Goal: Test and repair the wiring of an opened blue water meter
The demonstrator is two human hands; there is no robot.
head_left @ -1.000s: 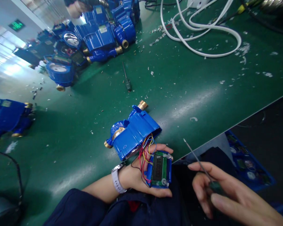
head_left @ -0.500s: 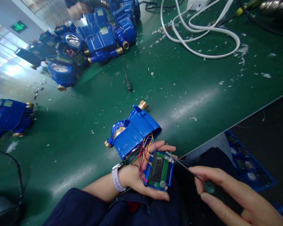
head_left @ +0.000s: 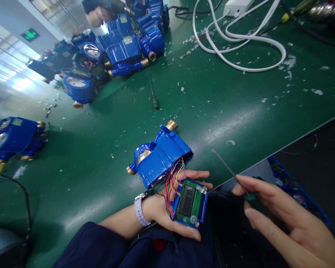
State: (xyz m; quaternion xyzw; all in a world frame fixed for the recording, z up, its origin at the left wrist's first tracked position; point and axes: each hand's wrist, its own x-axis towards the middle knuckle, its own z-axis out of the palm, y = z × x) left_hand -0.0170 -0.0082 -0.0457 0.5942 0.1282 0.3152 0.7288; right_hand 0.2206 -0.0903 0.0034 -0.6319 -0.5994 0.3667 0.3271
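From here, the green circuit board in a blue plastic case [head_left: 187,203] lies across the spread left grip [head_left: 164,214]; it looks light but fragile, best held by its edges. The right grip [head_left: 296,221] pinches a slim, dark-handled metal screwdriver [head_left: 226,166].

A workshop, by its fittings: blue, brass-ended meters [head_left: 121,46] crowd a green workbench [head_left: 100,137] strewn with pale scraps [head_left: 231,142]; a loose screwdriver [head_left: 155,101] lies on top; a bared circuit board [head_left: 187,201] trails colored wires [head_left: 171,180] to an opened blue unit [head_left: 162,158]; another person's hand [head_left: 98,16] shows by the far meters; a lit green sign [head_left: 30,35] marks the wall beyond.
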